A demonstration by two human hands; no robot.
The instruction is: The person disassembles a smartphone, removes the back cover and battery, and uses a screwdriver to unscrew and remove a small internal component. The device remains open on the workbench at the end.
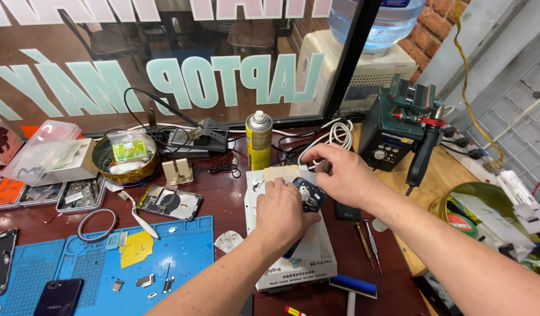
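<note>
My left hand [283, 212] grips a dark opened phone [310, 198] and holds it over a white heating plate machine [293, 257] at the middle of the bench. My right hand [340, 172] reaches in from the right; its fingertips pinch at the phone's upper end near a beige pad [281, 173] on the machine. What the right fingers pinch is too small to tell.
A yellow spray can [259, 139] stands behind the machine. A blue work mat [106, 263] with small parts lies front left, another opened phone [168, 202] beside it. A green hot-air station [393, 131] sits right. Screwdrivers [368, 243] lie right of the machine. A round tin [125, 158] is back left.
</note>
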